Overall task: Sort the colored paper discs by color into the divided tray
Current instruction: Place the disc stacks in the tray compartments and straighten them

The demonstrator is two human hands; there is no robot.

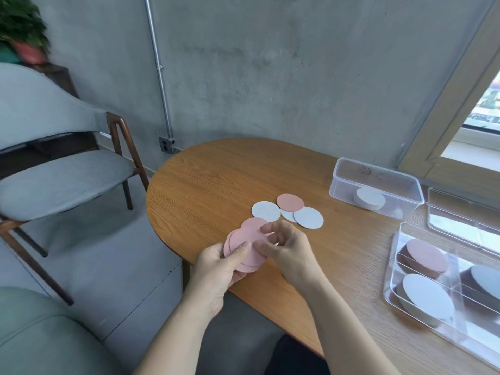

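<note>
My left hand (216,263) grips a small stack of pink paper discs (244,242) over the table's left edge. My right hand (286,247) pinches the right rim of the same stack. Further back on the table (216,180) lie one pink disc (290,202) and three grey discs (265,211), partly overlapping. The clear divided tray (392,266) sits at the right. It holds a pink stack (426,255) and two grey stacks (424,296) in separate compartments.
A clear box (376,182) with one white stack inside stands at the back right, with a clear lid (460,215) beside it. A grey upholstered chair (62,180) stands left of the table. A window frame is at the far right.
</note>
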